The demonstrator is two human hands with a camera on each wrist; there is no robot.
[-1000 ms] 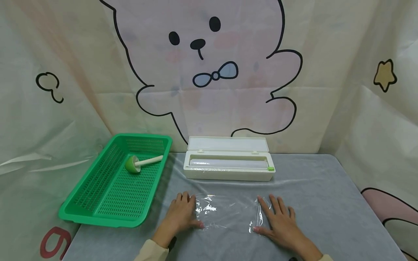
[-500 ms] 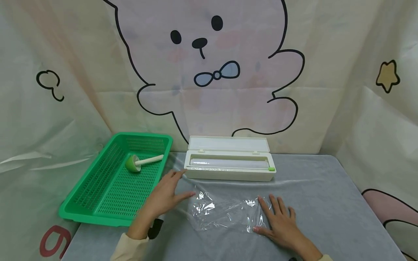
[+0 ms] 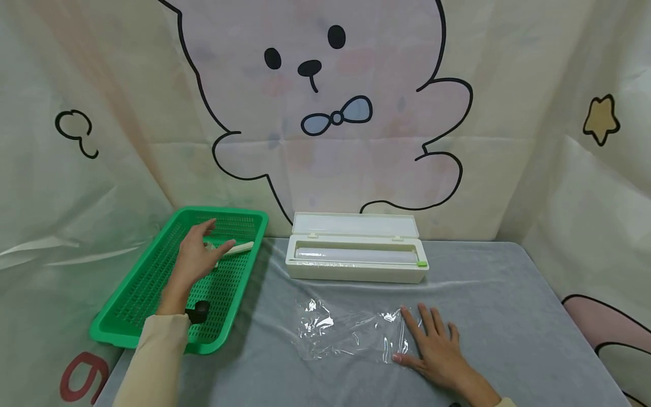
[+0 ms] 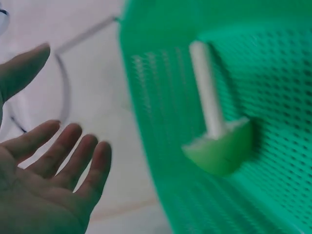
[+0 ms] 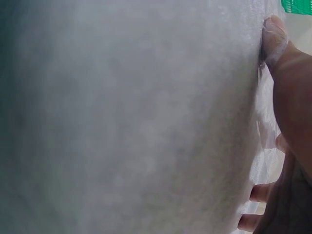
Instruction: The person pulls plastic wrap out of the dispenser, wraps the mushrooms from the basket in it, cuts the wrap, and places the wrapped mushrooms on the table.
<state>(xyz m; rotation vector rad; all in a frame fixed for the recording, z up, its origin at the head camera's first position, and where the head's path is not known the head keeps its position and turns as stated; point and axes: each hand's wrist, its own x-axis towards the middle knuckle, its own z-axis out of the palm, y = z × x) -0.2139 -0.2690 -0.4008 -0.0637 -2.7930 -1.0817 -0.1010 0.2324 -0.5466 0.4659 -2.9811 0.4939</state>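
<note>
Head view, left hand: above the green basket (image 3: 243, 288), thumb and fingers apart, in front of most of the mushroom-shaped tool (image 3: 240, 249); touching or not, cannot tell from here.
Head view, tool: inside the basket, towards its back; white handle on a long axis running roughly left to right, free end pointing at the basket's right rim and slightly backward; cap mostly hidden behind the hand.
Head view, basket: along the left edge of the grey-covered worktop (image 3: 508, 322), long axis front to back, front end slanting left.
Head view, right hand (image 3: 432, 350): flat, fingers spread, thumb and index finger on the film's right end.
Head view, clear film (image 3: 346, 333): crinkled, on the worktop in front of the white box, long axis parallel to the back edge, well apart from the right edge.
Head view, white box (image 3: 356, 270): at the worktop's back edge, lid raised, pale roll inside lying left to right, green tab (image 3: 422, 263) at right end.
Left wrist view, left hand (image 4: 53, 180): palm showing, fingers apart, nothing in them; tool shows separate from them.
Left wrist view, tool: handle pointing up and slightly left in this picture, green cap at the lower end; blurred.
Right wrist view, right hand: thumb tip against film, apart from the fingers; blurred grey cloth fills most.
</note>
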